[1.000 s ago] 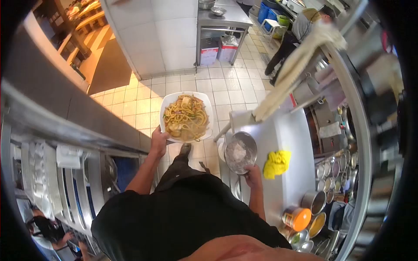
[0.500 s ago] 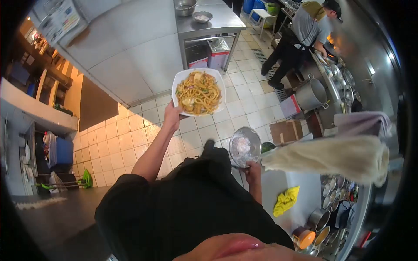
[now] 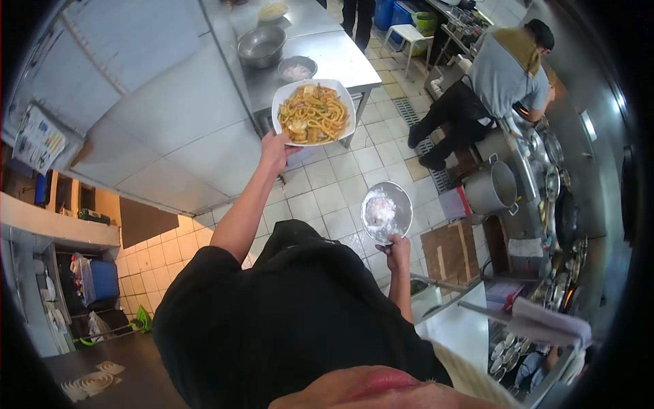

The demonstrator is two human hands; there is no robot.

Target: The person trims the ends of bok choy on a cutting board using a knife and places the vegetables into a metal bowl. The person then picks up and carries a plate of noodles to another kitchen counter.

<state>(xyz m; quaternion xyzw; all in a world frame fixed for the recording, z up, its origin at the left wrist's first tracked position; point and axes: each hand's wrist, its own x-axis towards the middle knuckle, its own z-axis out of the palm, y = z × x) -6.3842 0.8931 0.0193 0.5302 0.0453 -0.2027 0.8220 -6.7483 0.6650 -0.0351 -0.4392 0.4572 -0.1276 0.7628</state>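
Note:
My left hand (image 3: 276,150) grips the lower left edge of a white square plate (image 3: 279,102) heaped with fried noodles (image 3: 313,113). To the right and lower, my right hand (image 3: 396,249) holds the near rim of a metal bowl (image 3: 402,204) with a whitish, floury lump (image 3: 379,209) in it. The plate overlaps the near corner of the steel table from this view. The bowl hangs over the tiled floor, apart from the plate.
Ahead stands a steel table (image 3: 340,61) with a large bowl (image 3: 262,46) and a smaller bowl (image 3: 298,69). A co-worker (image 3: 503,75) leans over the stoves at the right, near a big pot (image 3: 490,187). A white wall (image 3: 184,102) is at the left.
The view has turned and moved forward, so the steel table and co-worker appear nearer. The plate now overlaps the table's corner. Both hands keep their hold; the yellow cloth has left view.

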